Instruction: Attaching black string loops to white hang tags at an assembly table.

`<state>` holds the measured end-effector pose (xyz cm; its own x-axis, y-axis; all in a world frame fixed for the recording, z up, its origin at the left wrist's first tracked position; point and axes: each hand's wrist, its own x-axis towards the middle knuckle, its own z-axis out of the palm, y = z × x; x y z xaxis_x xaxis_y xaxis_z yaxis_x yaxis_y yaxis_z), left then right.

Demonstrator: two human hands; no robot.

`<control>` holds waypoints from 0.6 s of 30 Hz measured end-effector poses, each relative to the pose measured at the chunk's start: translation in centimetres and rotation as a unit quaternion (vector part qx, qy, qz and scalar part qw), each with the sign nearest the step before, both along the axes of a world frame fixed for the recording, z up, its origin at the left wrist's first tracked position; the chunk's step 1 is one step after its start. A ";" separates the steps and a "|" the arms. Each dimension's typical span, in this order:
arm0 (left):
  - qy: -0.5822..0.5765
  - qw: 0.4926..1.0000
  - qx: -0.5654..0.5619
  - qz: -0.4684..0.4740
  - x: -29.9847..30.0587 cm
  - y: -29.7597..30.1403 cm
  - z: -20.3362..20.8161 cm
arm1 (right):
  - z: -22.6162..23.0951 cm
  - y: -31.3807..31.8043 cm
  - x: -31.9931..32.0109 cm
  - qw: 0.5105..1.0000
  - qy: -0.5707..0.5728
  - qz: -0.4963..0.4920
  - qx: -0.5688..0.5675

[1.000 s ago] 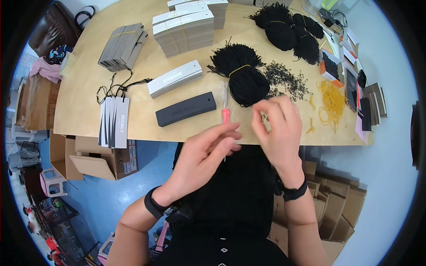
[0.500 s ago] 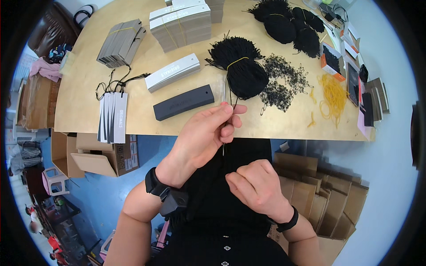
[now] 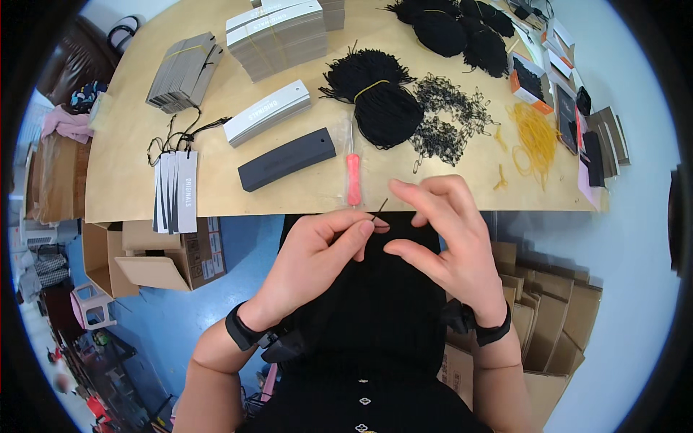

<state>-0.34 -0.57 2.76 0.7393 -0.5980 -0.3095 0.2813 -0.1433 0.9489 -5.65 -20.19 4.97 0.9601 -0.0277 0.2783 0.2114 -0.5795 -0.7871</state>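
My left hand [image 3: 321, 249] pinches a thin black cord [image 3: 381, 208] between thumb and fingertips, just off the table's front edge. A short end of it sticks up past the thumb; the rest is hidden against my black clothing. My right hand [image 3: 455, 245] is open beside it, thumb and fingers apart and holding nothing. Beyond the left hand lies a tool with a red handle [image 3: 354, 180] and a thin metal shaft. Farther back rests a bundle of black cords [image 3: 388, 119] tied with a yellow band. Small dark safety pins [image 3: 451, 119] are heaped to its right.
Black tags [image 3: 289, 159] and white tags [image 3: 267, 115] lie in stacks, with banded grey stacks [image 3: 278, 47] behind. Corded tags [image 3: 175, 191] overhang the left front edge. Yellow rubber bands [image 3: 535, 144] lie at right. Cardboard boxes [image 3: 166, 256] stand below left, flattened cardboard [image 3: 552, 317] below right.
My left hand has drawn back from over the table with the cord, uncovering the red-handled tool. My right hand has risen toward it and its fingers have spread.
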 end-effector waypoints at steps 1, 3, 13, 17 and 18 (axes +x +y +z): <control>-0.022 0.999 0.021 -0.021 -0.2 0.1 0.0 | -0.2 -0.1 0.3 1.000 0.003 0.026 0.011; -0.026 0.999 0.023 -0.014 -0.7 0.1 0.2 | -1.6 -0.8 0.2 0.999 0.005 0.048 0.018; 0.011 0.999 -0.007 0.043 -1.4 0.2 -0.8 | -2.8 -0.7 -0.6 0.993 0.048 0.070 0.077; 0.021 0.997 -0.022 0.076 -1.5 0.1 -1.2 | -2.2 -0.2 -0.7 0.996 0.046 0.036 0.073; 0.023 0.997 -0.021 0.076 -1.5 0.1 -1.2 | -2.5 -0.2 -0.8 0.998 0.021 0.037 0.053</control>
